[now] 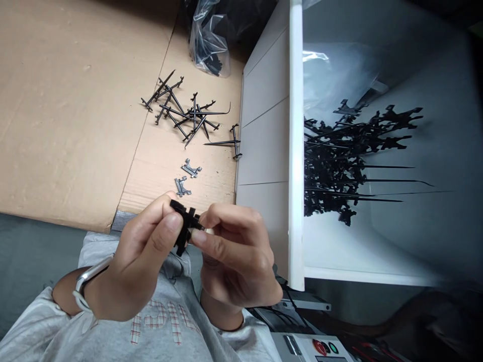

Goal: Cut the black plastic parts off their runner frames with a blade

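Observation:
Close to my body, a small black plastic part (pixel 183 232) is pinched between the thumb and finger of my left hand (pixel 145 251). My right hand (pixel 236 254) grips the same part from the other side, thumb and forefinger pressed on its protruding end; its remaining fingers are curled. Just beyond my fingertips, two small dark brackets (pixel 191 168) lie on the cardboard. Farther out is a loose pile of thin black T-shaped pieces with pointed stems (pixel 194 113). What lies under my fingertips is hidden.
On the right stands a white bin (pixel 296 151) holding many tangled black pieces (pixel 332 166) and clear plastic. A clear bag (pixel 209 40) with dark parts sits at the back. Cardboard (pixel 71 110) covers the table. A control box with a red button (pixel 320 347) is at lower right.

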A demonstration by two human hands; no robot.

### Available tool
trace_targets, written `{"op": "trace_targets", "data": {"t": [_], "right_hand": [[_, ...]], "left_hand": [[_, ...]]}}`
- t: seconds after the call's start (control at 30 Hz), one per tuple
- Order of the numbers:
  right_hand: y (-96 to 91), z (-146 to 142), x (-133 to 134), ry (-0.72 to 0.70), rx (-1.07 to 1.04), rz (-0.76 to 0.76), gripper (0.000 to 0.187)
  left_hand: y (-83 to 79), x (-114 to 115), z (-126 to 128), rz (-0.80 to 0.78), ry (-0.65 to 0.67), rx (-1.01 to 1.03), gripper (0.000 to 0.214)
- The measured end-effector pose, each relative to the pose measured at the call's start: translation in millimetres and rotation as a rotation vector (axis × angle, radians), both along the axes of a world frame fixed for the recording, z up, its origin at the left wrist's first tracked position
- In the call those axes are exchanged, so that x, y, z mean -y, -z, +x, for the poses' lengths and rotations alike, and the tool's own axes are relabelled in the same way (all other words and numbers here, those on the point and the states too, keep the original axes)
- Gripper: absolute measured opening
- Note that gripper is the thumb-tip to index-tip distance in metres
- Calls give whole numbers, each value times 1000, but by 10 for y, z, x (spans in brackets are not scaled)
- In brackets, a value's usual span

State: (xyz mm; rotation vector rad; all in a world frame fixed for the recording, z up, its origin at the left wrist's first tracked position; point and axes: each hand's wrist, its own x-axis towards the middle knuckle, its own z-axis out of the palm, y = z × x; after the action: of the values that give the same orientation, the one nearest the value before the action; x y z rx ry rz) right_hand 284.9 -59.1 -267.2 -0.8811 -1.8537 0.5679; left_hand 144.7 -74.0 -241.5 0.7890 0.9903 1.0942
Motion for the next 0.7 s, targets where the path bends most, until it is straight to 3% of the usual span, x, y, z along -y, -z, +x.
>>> {"op": "trace_targets", "data": {"t": [0.13, 0.17, 0.27, 0.5, 0.6, 0.7], "right_hand": [[-20, -86, -60, -4, -370, -27, 31], [-17, -103, -73, -32, -422, -57, 37], [-1, -138, -104, -120, -457, -143, 62], [39, -198, -163, -191, -515, -175, 51], [31, -201, -189, -95, -473, -129, 37], [9, -203, -201, -37, -462, -116, 32]], "left_hand": [[11, -42, -10, -3, -43, 47, 35], [9, -49, -15, -16, -55, 57, 34], [4, -62, -31, -52, -60, 59, 33], [40, -42, -87, -73, 12, 50, 36], [90, -60, -194, 20, -9, -158, 32], [181, -141, -375, 239, -241, -622, 19]]}}
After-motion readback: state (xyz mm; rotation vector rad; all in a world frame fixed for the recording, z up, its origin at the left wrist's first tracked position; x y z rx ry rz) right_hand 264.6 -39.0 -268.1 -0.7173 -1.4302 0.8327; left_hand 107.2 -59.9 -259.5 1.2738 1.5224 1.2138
